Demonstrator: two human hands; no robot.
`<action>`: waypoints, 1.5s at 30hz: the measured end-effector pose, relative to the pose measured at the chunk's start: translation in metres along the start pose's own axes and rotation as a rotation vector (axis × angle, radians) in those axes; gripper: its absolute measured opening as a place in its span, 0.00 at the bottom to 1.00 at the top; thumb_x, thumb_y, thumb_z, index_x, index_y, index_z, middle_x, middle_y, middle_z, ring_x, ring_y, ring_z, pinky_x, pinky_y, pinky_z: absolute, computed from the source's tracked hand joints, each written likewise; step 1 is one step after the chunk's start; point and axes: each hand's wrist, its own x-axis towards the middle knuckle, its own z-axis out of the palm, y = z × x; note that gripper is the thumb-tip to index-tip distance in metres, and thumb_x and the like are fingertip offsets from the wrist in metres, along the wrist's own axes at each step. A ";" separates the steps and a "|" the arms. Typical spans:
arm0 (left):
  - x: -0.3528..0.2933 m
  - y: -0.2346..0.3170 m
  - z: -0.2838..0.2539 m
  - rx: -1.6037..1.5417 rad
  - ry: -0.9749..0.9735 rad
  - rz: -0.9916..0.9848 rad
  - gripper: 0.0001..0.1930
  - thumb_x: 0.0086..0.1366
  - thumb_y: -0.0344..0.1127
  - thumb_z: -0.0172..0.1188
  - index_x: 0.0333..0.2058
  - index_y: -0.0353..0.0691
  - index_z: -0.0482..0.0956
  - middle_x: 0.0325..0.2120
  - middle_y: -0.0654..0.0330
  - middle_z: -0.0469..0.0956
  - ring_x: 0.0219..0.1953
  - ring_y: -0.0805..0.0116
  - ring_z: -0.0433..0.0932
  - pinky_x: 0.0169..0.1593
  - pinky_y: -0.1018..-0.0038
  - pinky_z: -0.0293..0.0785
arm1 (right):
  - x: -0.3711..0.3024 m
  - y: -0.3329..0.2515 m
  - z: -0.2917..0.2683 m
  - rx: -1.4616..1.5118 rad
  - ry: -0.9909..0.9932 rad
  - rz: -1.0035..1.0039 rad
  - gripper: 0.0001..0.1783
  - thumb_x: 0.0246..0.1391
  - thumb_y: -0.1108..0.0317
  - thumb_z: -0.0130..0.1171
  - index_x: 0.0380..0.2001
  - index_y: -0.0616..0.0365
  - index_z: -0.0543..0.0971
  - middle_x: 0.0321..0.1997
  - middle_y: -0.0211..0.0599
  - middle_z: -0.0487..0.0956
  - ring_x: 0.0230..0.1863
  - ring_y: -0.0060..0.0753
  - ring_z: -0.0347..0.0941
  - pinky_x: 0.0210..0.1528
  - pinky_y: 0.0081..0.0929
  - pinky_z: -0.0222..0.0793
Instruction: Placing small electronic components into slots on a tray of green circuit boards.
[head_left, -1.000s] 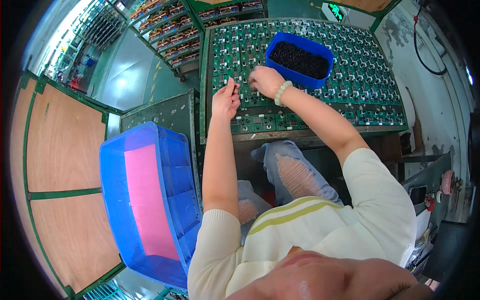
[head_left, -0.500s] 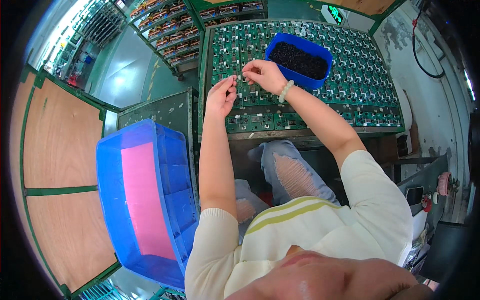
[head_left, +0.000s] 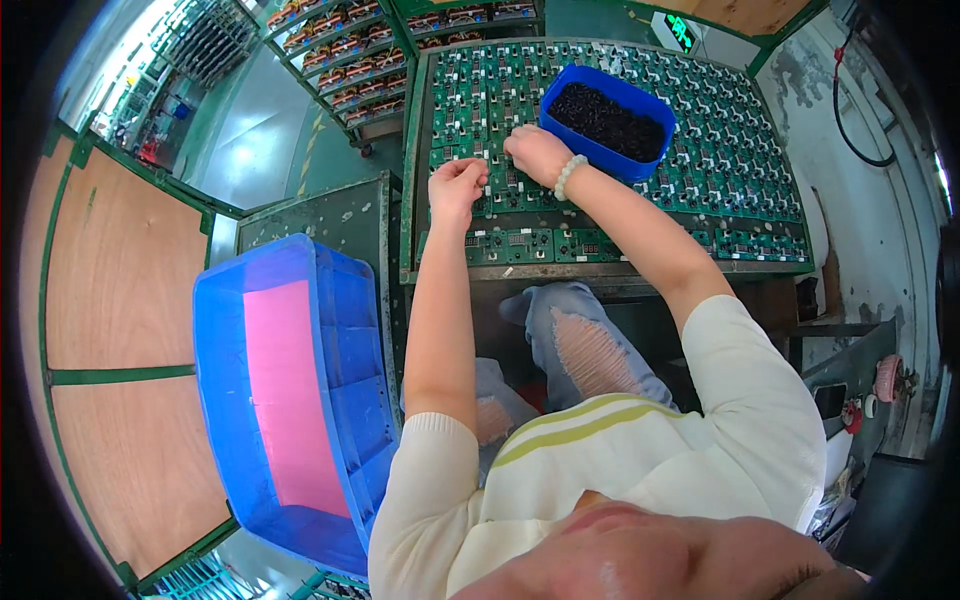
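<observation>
Rows of green circuit boards (head_left: 735, 165) cover the workbench in front of me. Over their left part, my left hand (head_left: 457, 186) has its thumb and fingers pinched together; whatever sits between the fingertips is too small to make out. My right hand (head_left: 535, 153), a pale bead bracelet on its wrist, reaches down onto the boards just left of a blue bin (head_left: 655, 98). Its fingers are curled and their tips hidden. Small black parts (head_left: 600, 122) fill much of that bin, which rests on top of the boards.
Left of my arm stands a large blue crate (head_left: 350, 330) with a pink sheet (head_left: 290, 390) inside. A wheeled rack (head_left: 345, 70) with loaded shelves is beyond the bench's far left corner. A dark phone (head_left: 829, 400) lies on a side surface at right.
My right hand has lowered onto the boards, its fingers now turned down and away. My left hand has shifted slightly right, with its fingers drawn closer together.
</observation>
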 end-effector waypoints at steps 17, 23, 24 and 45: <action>0.002 -0.019 0.004 1.178 0.119 0.602 0.08 0.49 0.37 0.65 0.26 0.39 0.83 0.20 0.52 0.77 0.22 0.57 0.76 0.29 0.68 0.72 | 0.018 -0.003 -0.010 -0.060 -0.182 0.015 0.05 0.47 0.69 0.50 0.25 0.57 0.74 0.27 0.46 0.74 0.39 0.47 0.72 0.40 0.38 0.70; -0.003 -0.012 0.013 1.001 0.136 0.553 0.08 0.47 0.38 0.66 0.26 0.41 0.83 0.19 0.53 0.77 0.21 0.57 0.75 0.28 0.68 0.71 | 0.020 -0.006 -0.016 -0.166 -0.155 -0.027 0.07 0.45 0.70 0.51 0.25 0.56 0.78 0.28 0.49 0.78 0.36 0.49 0.76 0.36 0.40 0.73; -0.004 -0.013 0.013 1.002 0.133 0.557 0.08 0.47 0.38 0.66 0.26 0.41 0.83 0.19 0.53 0.77 0.21 0.57 0.75 0.28 0.68 0.71 | 0.018 -0.007 -0.016 -0.154 -0.146 -0.014 0.07 0.45 0.69 0.51 0.25 0.56 0.78 0.28 0.48 0.78 0.36 0.48 0.77 0.36 0.40 0.73; 0.007 -0.019 -0.002 1.009 0.074 0.760 0.11 0.52 0.40 0.65 0.29 0.37 0.82 0.17 0.56 0.76 0.19 0.62 0.75 0.26 0.70 0.70 | -0.122 -0.011 -0.076 -0.254 0.460 0.390 0.18 0.40 0.68 0.63 0.38 0.52 0.75 0.36 0.31 0.74 0.45 0.36 0.66 0.51 0.40 0.54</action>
